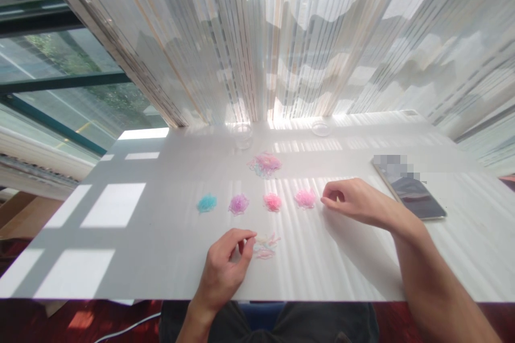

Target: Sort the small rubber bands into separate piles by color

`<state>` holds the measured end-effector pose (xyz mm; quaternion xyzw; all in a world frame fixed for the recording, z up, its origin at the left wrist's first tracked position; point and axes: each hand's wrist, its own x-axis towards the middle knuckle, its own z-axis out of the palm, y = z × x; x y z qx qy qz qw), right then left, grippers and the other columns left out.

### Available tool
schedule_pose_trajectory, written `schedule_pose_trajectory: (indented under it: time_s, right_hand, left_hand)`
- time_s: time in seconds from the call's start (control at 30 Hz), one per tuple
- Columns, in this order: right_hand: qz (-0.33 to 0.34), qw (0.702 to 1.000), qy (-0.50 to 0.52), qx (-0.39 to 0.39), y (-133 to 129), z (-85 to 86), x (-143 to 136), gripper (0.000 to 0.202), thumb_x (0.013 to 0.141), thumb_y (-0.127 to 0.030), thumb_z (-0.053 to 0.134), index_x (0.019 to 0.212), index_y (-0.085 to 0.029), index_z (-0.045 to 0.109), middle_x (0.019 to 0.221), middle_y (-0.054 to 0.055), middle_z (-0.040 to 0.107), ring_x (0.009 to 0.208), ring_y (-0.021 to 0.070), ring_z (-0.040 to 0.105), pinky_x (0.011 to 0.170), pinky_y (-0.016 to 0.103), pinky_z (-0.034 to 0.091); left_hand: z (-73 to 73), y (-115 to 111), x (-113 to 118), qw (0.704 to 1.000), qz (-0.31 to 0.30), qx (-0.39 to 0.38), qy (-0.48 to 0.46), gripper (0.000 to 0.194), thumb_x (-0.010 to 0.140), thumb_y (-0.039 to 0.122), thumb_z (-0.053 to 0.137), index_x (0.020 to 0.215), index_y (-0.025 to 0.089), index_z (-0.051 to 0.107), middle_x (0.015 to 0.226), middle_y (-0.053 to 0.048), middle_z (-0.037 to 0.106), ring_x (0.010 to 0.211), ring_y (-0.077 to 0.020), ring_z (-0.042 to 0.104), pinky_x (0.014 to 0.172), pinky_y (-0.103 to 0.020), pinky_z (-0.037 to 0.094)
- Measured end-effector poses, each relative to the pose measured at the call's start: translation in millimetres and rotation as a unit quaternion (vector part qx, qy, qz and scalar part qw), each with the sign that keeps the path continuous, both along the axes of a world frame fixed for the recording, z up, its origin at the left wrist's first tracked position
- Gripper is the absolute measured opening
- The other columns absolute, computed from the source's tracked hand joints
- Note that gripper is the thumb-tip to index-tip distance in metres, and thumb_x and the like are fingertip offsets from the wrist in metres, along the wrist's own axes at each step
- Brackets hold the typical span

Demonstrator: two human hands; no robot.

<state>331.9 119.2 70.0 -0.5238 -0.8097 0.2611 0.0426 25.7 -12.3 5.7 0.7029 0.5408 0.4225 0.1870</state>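
Four separate piles of small elastic bands lie in a row: a blue pile (206, 203), a purple pile (238, 204), a coral-pink pile (272, 202) and a light pink pile (305, 199). Just right of the light pink one is my right hand (356, 202), thumb and forefinger pinched; anything between them is too small to see. My left hand (227, 261) pinches at the edge of a loose scatter of mixed pale bands (266, 249) near me. What its fingertips hold cannot be made out. Farther back sits a larger mixed pile of bands (266, 163).
The white table (169, 257) carries a clear round container (243, 135) and a clear shallow lid or dish (321, 128) at its far edge. A tablet or large phone (414, 190) lies beyond my right wrist. Striped sheer curtains (257, 43) hang behind.
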Motion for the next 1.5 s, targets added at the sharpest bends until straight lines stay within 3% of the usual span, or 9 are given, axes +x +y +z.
schedule_pose_trajectory:
  time_s: [0.13, 0.23, 0.37, 0.57, 0.93, 1.17, 1.5]
  right_hand:
    - [0.012, 1.000, 0.022, 0.000, -14.5, 11.1, -10.5, 0.031, 0.094, -0.035, 0.053, 0.068, -0.020, 0.060, 0.063, -0.001, 0.059, 0.057, 0.0145, 0.051, 0.054, 0.028, 0.036]
    - [0.052, 0.993, 0.101, -0.007, -44.0, 11.9, -31.8, 0.025, 0.097, -0.031, 0.051, 0.080, -0.020, 0.065, 0.074, 0.001, 0.066, 0.067, 0.0158, 0.058, 0.064, 0.028, 0.044]
    - [0.040, 0.980, 0.192, -0.011, -89.6, -11.9, -70.3, 0.017, 0.099, -0.031, 0.054, 0.101, -0.021, 0.068, 0.089, 0.003, 0.070, 0.079, 0.0177, 0.065, 0.076, 0.031, 0.051]
    - [-0.034, 0.964, 0.252, 0.080, -125.9, -53.6, -106.4, 0.011, 0.099, -0.024, 0.055, 0.098, -0.022, 0.066, 0.086, 0.005, 0.065, 0.078, 0.0193, 0.065, 0.072, 0.032, 0.055]
    - [-0.025, 0.943, 0.280, 0.177, -122.1, -67.7, -117.5, 0.008, 0.099, -0.021, 0.058, 0.100, -0.022, 0.067, 0.083, 0.003, 0.063, 0.076, 0.0167, 0.064, 0.070, 0.028, 0.053]
    - [-0.012, 0.942, 0.292, 0.165, -119.1, -77.9, -119.2, 0.010, 0.098, -0.021, 0.061, 0.106, -0.022, 0.067, 0.084, 0.002, 0.063, 0.074, 0.0153, 0.063, 0.068, 0.025, 0.053]
    - [-0.020, 0.943, 0.293, 0.153, -117.9, -79.0, -117.9, 0.012, 0.098, -0.021, 0.060, 0.105, -0.021, 0.069, 0.083, 0.002, 0.065, 0.073, 0.0150, 0.063, 0.069, 0.026, 0.052]
  left_hand:
    - [5.7, -0.2, -3.0, 1.000, 0.001, -0.018, -0.001, 0.012, 0.100, 0.020, 0.058, 0.100, 0.020, 0.070, 0.087, -0.003, 0.073, 0.069, -0.0134, 0.066, 0.064, -0.023, 0.055]
    - [10.2, -0.1, -9.7, 0.998, -0.042, -0.029, 0.040, 0.015, 0.100, 0.020, 0.056, 0.106, 0.021, 0.070, 0.096, -0.005, 0.073, 0.080, -0.0169, 0.068, 0.074, -0.028, 0.058]
    - [9.8, -1.3, -19.8, 0.992, -0.076, -0.013, 0.102, 0.018, 0.094, 0.016, 0.061, 0.108, 0.022, 0.070, 0.102, -0.006, 0.071, 0.092, -0.0220, 0.067, 0.083, -0.036, 0.057]
    - [-3.0, -6.2, -23.0, 0.988, -0.067, 0.008, 0.140, 0.009, 0.092, 0.014, 0.064, 0.098, 0.019, 0.067, 0.095, -0.006, 0.067, 0.087, -0.0230, 0.062, 0.080, -0.039, 0.051]
    - [-7.4, -5.2, -23.9, 0.989, -0.064, 0.012, 0.131, 0.007, 0.098, 0.017, 0.063, 0.095, 0.021, 0.068, 0.092, -0.002, 0.067, 0.085, -0.0208, 0.063, 0.078, -0.036, 0.046]
    - [-6.1, -6.4, -23.3, 0.992, -0.067, 0.013, 0.104, 0.008, 0.100, 0.018, 0.061, 0.097, 0.022, 0.067, 0.092, -0.002, 0.070, 0.079, -0.0191, 0.063, 0.076, -0.034, 0.045]
    - [-0.3, 0.5, -19.7, 0.993, -0.083, -0.020, 0.082, 0.008, 0.101, 0.022, 0.059, 0.097, 0.022, 0.066, 0.089, -0.001, 0.072, 0.073, -0.0173, 0.063, 0.074, -0.032, 0.049]
